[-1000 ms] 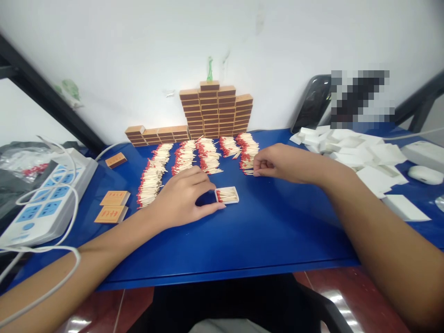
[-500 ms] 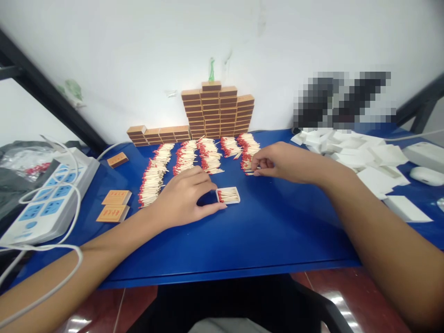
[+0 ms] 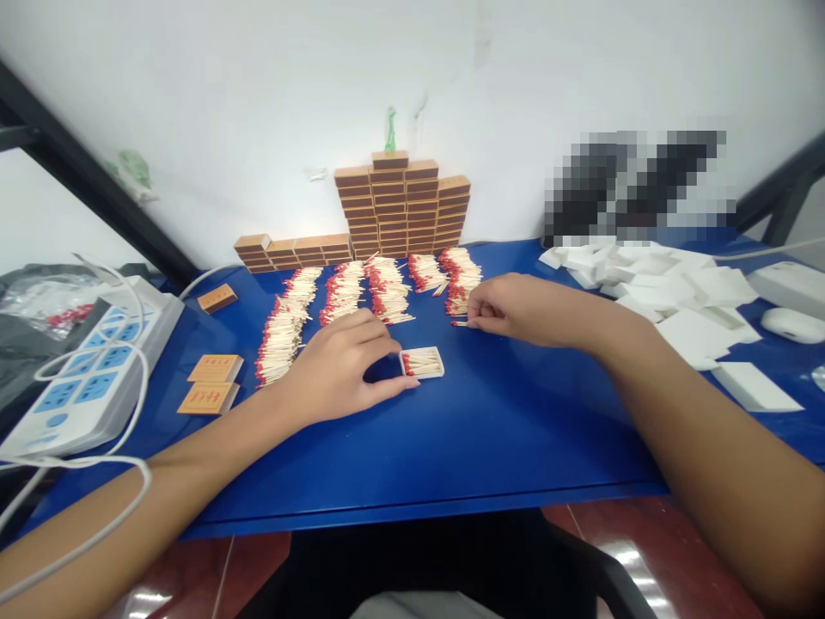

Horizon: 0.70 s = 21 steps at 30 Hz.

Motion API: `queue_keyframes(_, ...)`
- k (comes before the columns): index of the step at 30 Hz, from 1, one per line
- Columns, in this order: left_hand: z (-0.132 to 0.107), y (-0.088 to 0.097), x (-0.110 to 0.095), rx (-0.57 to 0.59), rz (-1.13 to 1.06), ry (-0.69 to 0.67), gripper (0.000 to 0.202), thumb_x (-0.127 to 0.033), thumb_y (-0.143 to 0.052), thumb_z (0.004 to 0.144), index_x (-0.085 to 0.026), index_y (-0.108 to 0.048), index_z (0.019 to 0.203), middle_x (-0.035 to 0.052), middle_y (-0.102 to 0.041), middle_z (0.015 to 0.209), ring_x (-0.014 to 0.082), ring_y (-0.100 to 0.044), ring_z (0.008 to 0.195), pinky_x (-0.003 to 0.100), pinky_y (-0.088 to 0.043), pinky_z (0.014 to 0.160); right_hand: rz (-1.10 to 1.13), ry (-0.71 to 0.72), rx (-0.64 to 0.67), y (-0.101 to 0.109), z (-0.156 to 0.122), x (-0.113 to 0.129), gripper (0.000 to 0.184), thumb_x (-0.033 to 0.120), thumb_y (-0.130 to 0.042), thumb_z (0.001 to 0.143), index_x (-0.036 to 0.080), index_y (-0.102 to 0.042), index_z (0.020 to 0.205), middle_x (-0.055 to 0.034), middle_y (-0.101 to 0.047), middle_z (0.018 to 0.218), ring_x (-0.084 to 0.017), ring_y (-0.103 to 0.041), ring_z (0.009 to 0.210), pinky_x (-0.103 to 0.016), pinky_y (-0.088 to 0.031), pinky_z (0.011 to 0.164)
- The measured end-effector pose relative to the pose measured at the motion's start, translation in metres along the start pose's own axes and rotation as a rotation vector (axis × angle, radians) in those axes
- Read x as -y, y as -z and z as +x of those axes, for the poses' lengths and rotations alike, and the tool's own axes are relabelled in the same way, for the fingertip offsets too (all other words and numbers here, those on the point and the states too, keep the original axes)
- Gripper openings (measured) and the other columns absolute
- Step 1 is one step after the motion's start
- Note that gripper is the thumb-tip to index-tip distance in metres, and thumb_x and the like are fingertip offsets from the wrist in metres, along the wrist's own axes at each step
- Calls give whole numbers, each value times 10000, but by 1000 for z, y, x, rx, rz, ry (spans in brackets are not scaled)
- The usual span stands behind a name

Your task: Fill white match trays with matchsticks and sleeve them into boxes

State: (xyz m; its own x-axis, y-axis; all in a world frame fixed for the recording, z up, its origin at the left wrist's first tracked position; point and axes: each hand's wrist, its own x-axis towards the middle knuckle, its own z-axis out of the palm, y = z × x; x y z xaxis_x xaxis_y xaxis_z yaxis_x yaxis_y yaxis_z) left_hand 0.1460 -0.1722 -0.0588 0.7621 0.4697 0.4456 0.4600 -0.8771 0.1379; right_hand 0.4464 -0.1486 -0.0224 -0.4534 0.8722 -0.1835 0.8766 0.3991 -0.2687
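Observation:
My left hand has its thumb and fingers closed around the left end of a white matchbox tray, which lies flat on the blue table. Inside the tray is a layer of red-headed matches. My right hand is pinching at the near end of the rightmost pile of matches. A match pokes out to the left of its fingertips, red head outward; how many it grips is hidden. Other rows of matches lie beyond and left of the tray.
Closed matchboxes are stacked against the wall. Orange matchboxes lie at the left, near a power strip with looped white cables. White empty trays are heaped on the right, beside a white mouse-like object.
My right hand has shifted slightly toward me, pulling a match away from the pile's near end. My left hand keeps its hold on the tray.

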Motion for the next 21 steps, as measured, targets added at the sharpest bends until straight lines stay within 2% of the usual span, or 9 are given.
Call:
queue_keyframes(5,1,0,0,6,-6,2,354,-516,-708,1000,-169,-780,1002,83,-737,899,227,-658,873,368,-550,816,-44,-42,17,-1,1,9,109,182,-610,916,191,-619,807,-73,-737,808,-180,-561,671,-337,-347,662)
queue_keyframes(9,1,0,0,13,-4,12,353,-520,-715,995,-173,-780,1009,82,-735,899,227,-660,872,365,-549,816,-39,-34,29,-6,6,9,48,156,-642,850,183,-627,813,-65,-727,778,-171,-543,649,-336,-317,638)
queue_keyframes(13,1,-1,1,-7,1,4,353,-513,-722,991,-165,-782,1003,82,-732,888,226,-657,863,364,-551,810,8,45,-20,-7,5,7,72,220,-619,911,185,-652,857,-50,-710,789,-171,-545,682,-328,-339,653)
queue_keyframes(16,0,-1,1,-13,9,-3,360,-514,-723,989,-160,-783,995,83,-729,884,229,-655,862,370,-553,809,144,124,-75,-7,1,11,147,310,-639,945,199,-639,849,-23,-676,759,-160,-518,661,-319,-344,631)
queue_keyframes(21,1,0,0,-10,13,-1,362,-516,-717,993,-160,-778,1005,83,-737,909,230,-663,879,371,-557,820,345,240,-12,-12,-4,26,170,378,-653,956,225,-666,882,4,-671,785,-153,-553,663,-298,-383,608)
